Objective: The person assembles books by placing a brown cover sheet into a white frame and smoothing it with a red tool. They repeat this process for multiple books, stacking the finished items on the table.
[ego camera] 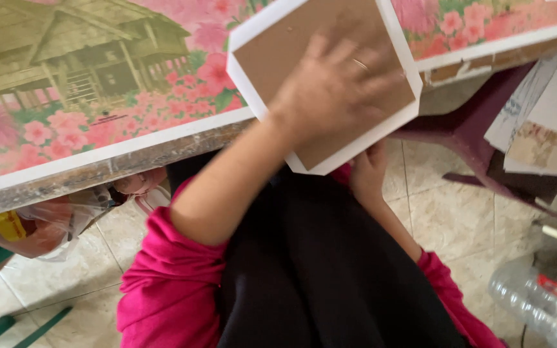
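octagonal board (pixel 278 58), brown face with white edging, lies half on the table (pixel 130 151) edge, half jutting out over your lap. your left hand (pixel 330 87) presses flat on its top, fingers spread wide. your right hand (pixel 369 171) sits beneath the overhanging corner, touching the underside; its grip can't be made out. floral tablecloth (pixel 85 77) covers the table. cardboard scraps (pixel 543 122) rest on a maroon chair (pixel 465 132) beside you.

I count one octagonal board (pixel 304 58), two hands on it, left (pixel 333 87) and right (pixel 369 171), one flowered worktop (pixel 98 96), one maroon chair (pixel 465 129), one clear bottle (pixel 536 303), one plastic bag (pixel 66 219).
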